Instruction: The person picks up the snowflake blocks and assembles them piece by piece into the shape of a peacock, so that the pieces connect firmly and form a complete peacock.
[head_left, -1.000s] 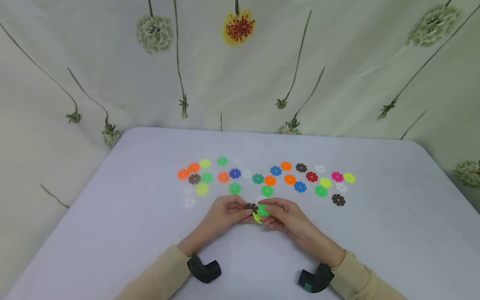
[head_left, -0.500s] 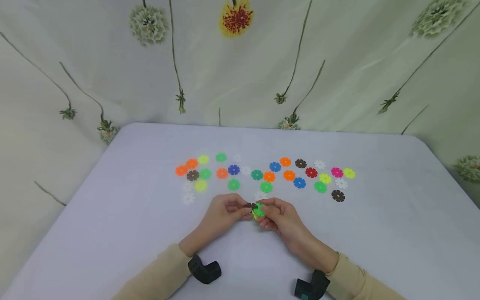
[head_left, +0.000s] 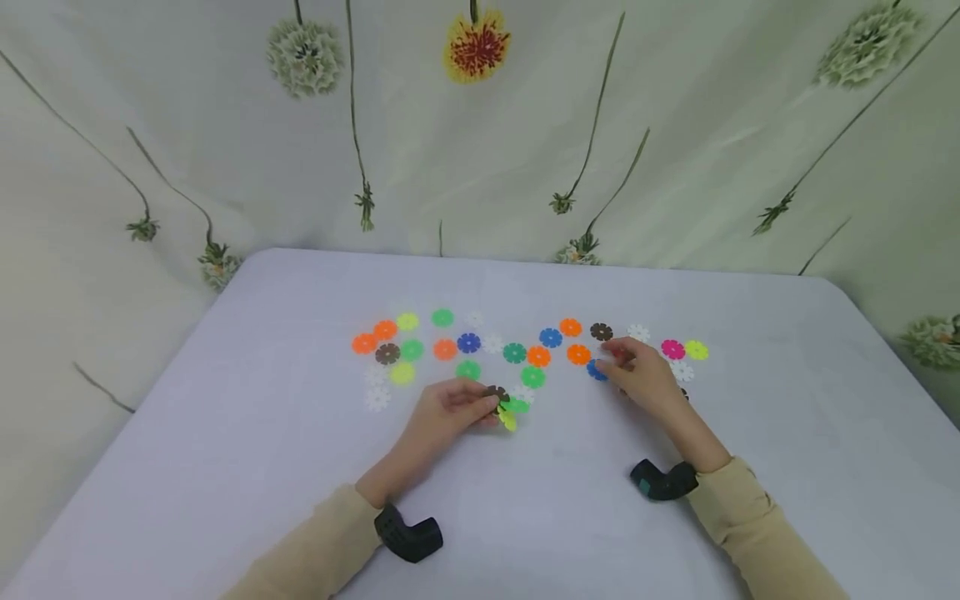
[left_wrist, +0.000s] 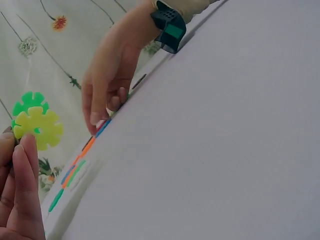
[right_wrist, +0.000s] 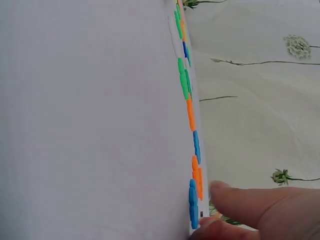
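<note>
My left hand [head_left: 448, 414] pinches a small joined cluster of notched plastic discs above the table. A brown disc [head_left: 497, 392] sits at the fingertips, with a green disc [head_left: 517, 406] and a yellow disc [head_left: 507, 420] attached. In the left wrist view the yellow disc [left_wrist: 45, 125] overlaps the green disc [left_wrist: 27, 101]. My right hand [head_left: 647, 379] reaches down over the loose discs on the right, thumb and forefinger apart. Its thumb is beside a blue disc [head_left: 596, 370]; a red disc lies mostly hidden under the fingers. The right wrist view shows the blue disc [right_wrist: 193, 204] near the fingertips.
Loose discs of many colours lie flat across the white table [head_left: 525, 517], among them an orange disc [head_left: 578, 355], a pink disc [head_left: 672, 349] and a dark green disc [head_left: 514, 353]. Behind the table hangs a flower-patterned cloth [head_left: 480, 150]. Each wrist carries a black device [head_left: 408, 533].
My right hand has let go of the joined discs and moved right and forward to the loose discs. The left hand still holds the cluster in nearly the same place.
</note>
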